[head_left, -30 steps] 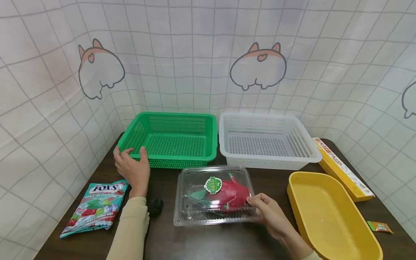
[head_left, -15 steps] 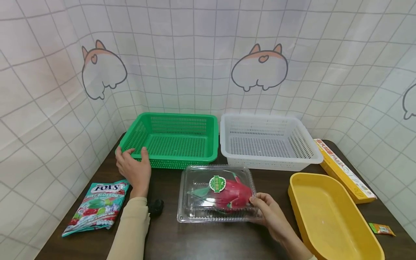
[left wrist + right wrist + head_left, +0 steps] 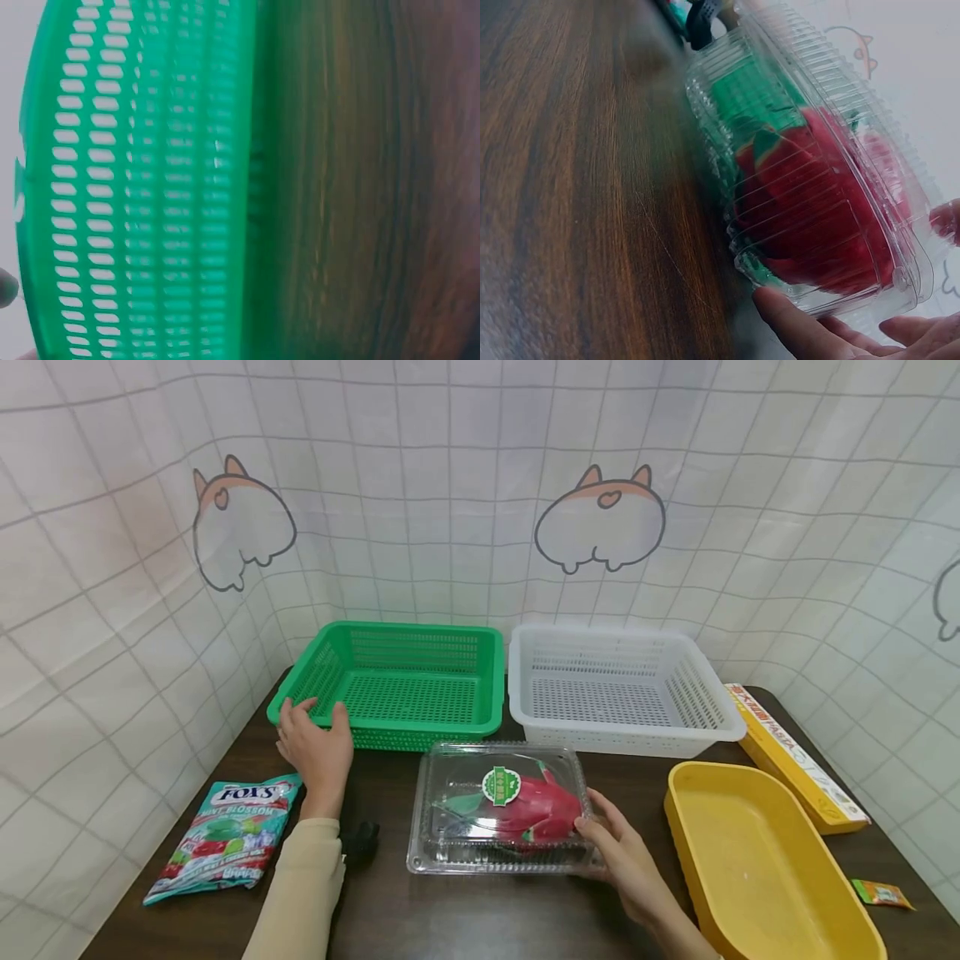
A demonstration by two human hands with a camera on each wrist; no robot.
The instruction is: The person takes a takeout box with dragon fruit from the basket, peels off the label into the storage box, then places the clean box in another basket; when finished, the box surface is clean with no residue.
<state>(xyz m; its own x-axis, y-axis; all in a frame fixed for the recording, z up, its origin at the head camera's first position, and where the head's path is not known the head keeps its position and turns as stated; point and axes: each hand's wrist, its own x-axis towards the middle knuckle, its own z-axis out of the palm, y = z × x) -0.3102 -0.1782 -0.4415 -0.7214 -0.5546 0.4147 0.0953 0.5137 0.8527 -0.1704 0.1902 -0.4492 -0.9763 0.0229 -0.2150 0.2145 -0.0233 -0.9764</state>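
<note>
A clear plastic box [image 3: 487, 817] sits at the middle of the dark wooden table [image 3: 480, 918], in front of the two baskets; whether its base touches the wood, I cannot tell. Its lid is on, and inside lies a red, green-tipped fruit [image 3: 543, 810] — partly behind the round green sticker [image 3: 501, 786]. The right hand [image 3: 621, 856] is clamped on the box's right end, thumb on the upper edge and fingers at the side and below. The left hand [image 3: 321, 758] is at the near left corner of the green basket [image 3: 420, 727], thumb and fingers apart, the fingers loosely bent; I cannot tell whether they touch the rim. Just right of that basket stands the white basket [image 3: 633, 731]. Nearer on the right is a yellow tub [image 3: 757, 852], with a long pasta box [image 3: 798, 760] and a small orange-and-green packet [image 3: 883, 894] beyond it. A FOX'S candy bag [image 3: 225, 839] lies left of the left forearm. Behind everything hangs a white gridded cloth [image 3: 427, 493] — printed with cartoon animal rumps.
</note>
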